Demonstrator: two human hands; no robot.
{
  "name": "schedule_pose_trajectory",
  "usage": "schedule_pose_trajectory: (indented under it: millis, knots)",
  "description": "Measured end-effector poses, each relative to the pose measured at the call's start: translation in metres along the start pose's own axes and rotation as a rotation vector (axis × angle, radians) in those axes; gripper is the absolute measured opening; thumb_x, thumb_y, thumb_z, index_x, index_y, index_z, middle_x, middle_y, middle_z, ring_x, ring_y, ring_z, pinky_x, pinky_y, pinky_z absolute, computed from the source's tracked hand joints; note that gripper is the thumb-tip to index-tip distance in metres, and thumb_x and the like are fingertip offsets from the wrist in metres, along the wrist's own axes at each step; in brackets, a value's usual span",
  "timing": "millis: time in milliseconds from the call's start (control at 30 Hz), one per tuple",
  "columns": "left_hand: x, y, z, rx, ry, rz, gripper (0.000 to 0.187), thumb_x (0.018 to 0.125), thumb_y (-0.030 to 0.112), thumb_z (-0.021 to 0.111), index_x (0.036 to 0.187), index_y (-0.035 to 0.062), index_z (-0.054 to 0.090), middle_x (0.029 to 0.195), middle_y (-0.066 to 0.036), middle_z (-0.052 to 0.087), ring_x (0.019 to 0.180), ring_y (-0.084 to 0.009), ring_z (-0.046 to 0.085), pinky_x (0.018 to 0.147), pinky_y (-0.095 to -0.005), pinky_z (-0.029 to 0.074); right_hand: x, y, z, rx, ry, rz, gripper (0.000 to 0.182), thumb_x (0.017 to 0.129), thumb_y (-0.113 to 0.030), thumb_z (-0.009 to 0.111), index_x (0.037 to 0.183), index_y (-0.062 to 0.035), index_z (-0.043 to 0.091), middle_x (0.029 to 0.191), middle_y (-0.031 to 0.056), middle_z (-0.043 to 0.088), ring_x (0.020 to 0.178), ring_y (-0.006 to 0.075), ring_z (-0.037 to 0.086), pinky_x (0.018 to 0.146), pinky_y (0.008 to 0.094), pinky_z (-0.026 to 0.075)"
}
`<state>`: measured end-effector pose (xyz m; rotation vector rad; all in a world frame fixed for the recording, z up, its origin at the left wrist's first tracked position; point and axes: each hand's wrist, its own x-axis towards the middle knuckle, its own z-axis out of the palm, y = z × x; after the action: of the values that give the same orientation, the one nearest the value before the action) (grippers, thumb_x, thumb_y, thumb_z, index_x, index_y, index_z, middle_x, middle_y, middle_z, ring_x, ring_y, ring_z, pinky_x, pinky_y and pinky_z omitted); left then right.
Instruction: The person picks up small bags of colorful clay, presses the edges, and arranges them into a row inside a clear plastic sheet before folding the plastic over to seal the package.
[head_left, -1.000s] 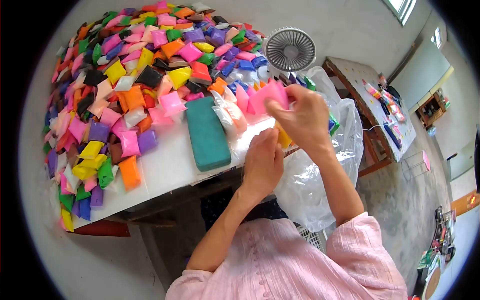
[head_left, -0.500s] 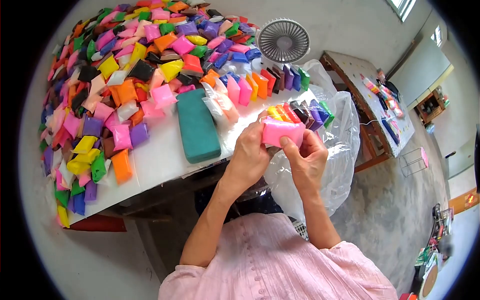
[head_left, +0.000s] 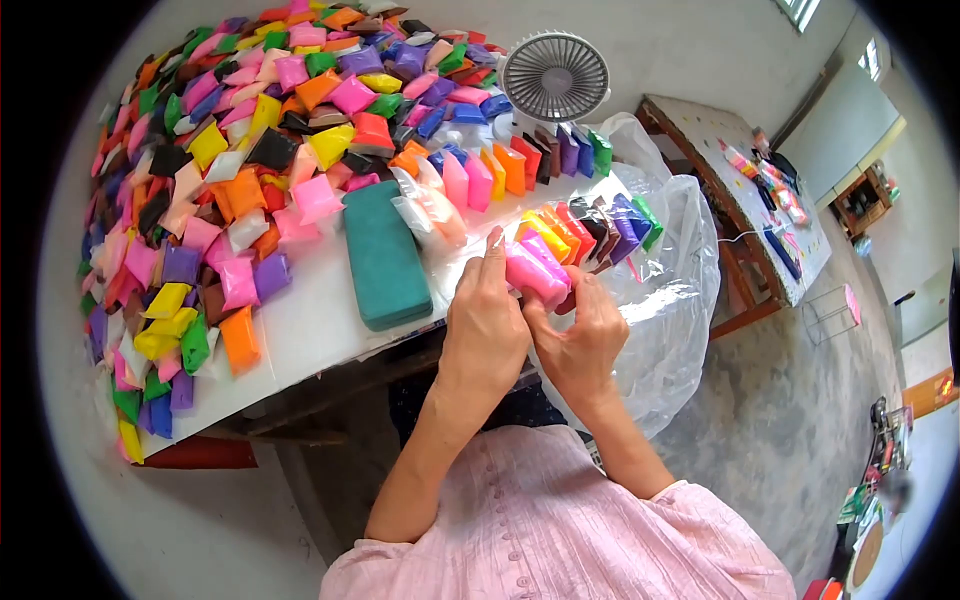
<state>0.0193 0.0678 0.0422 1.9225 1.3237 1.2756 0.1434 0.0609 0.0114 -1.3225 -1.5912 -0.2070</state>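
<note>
A plump pink packet [head_left: 534, 272] is pinched at the near end of a row of coloured packets [head_left: 590, 232], which runs from yellow and orange through red, black and purple to green. My right hand [head_left: 580, 335] closes on its near right side, thumb bent against it. On the left side, my left hand [head_left: 485, 330] grips the packet too, its index finger stretched up along it; the thumb is hidden. Clear plastic [head_left: 655, 300] lies around and under the row. A second row [head_left: 515, 170] of coloured packets stands just behind, with a peach packet in clear wrap [head_left: 432, 215] at its left.
A teal oblong case [head_left: 387, 258] lies left of my hands on the white table [head_left: 300, 345]. Many coloured packets [head_left: 240, 190] are heaped across the left and back. A grey fan [head_left: 555, 77] stands behind; another table [head_left: 740, 190] is at the right.
The pink packet has been turned and brought against the near end of the row. My right hand has moved left and down, my left hand slightly right with its index finger raised.
</note>
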Motion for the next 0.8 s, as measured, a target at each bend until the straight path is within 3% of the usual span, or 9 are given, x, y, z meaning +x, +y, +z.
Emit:
schedule_pose_trajectory:
  millis: [100, 200, 300, 400, 500, 800]
  knots:
    - [-0.002, -0.001, 0.005, 0.098, 0.029, 0.021, 0.061, 0.088, 0.003, 0.056, 0.143, -0.0118, 0.035, 0.107, -0.034, 0.061, 0.1, -0.0465, 0.061, 0.085, -0.0501, 0.049, 0.002, -0.001, 0.0, -0.019, 0.035, -0.007, 0.031, 0.074, -0.015, 0.079, 0.098, -0.0014, 0.065, 0.074, 0.009, 0.063, 0.061, 0.0223, 0.062, 0.057, 0.0343, 0.049]
    - [-0.002, 0.01, -0.002, 0.009, -0.11, -0.161, 0.064, 0.089, 0.003, 0.055, 0.146, -0.0106, 0.031, 0.091, -0.031, 0.063, 0.086, -0.048, 0.063, 0.078, -0.0509, 0.05, 0.004, -0.004, -0.003, -0.07, -0.004, -0.014, 0.031, 0.074, -0.016, 0.079, 0.098, -0.0013, 0.065, 0.077, 0.0098, 0.065, 0.062, 0.0237, 0.063, 0.058, 0.0356, 0.05]
    - [-0.004, 0.015, -0.005, -0.068, -0.088, -0.18, 0.053, 0.093, 0.0, 0.04, 0.146, -0.0056, 0.037, 0.084, -0.026, 0.062, 0.075, -0.0367, 0.063, 0.072, -0.0425, 0.049, 0.001, -0.003, 0.001, -0.079, -0.07, -0.004, 0.035, 0.076, -0.021, 0.074, 0.1, 0.0015, 0.061, 0.084, 0.0137, 0.064, 0.074, 0.0314, 0.065, 0.062, 0.0401, 0.052]
    - [-0.006, 0.008, 0.0, -0.192, -0.023, -0.147, 0.055, 0.094, 0.001, 0.041, 0.148, -0.0045, 0.035, 0.075, -0.023, 0.056, 0.066, -0.0298, 0.058, 0.067, -0.0402, 0.047, 0.003, -0.003, 0.002, -0.103, -0.074, -0.039, 0.036, 0.077, -0.022, 0.073, 0.101, 0.0028, 0.061, 0.084, 0.0146, 0.064, 0.075, 0.0318, 0.065, 0.062, 0.0401, 0.052]
    - [-0.005, 0.0, 0.001, -0.155, -0.067, -0.185, 0.061, 0.092, 0.003, 0.048, 0.149, -0.0073, 0.029, 0.08, -0.03, 0.062, 0.076, -0.0463, 0.065, 0.068, -0.0498, 0.05, 0.004, -0.004, 0.002, -0.111, -0.104, -0.027, 0.037, 0.078, -0.024, 0.072, 0.1, 0.0033, 0.06, 0.083, 0.0151, 0.064, 0.074, 0.0323, 0.066, 0.061, 0.04, 0.052]
    - [-0.017, 0.005, 0.01, -0.067, 0.102, -0.061, 0.052, 0.1, 0.014, 0.048, 0.147, -0.0064, 0.036, 0.079, -0.025, 0.063, 0.071, -0.0403, 0.066, 0.064, -0.0468, 0.05, 0.021, -0.02, -0.003, -0.308, -0.326, 0.077, 0.036, 0.082, -0.031, 0.071, 0.092, 0.0006, 0.058, 0.08, 0.0152, 0.066, 0.068, 0.0306, 0.07, 0.055, 0.0392, 0.053]
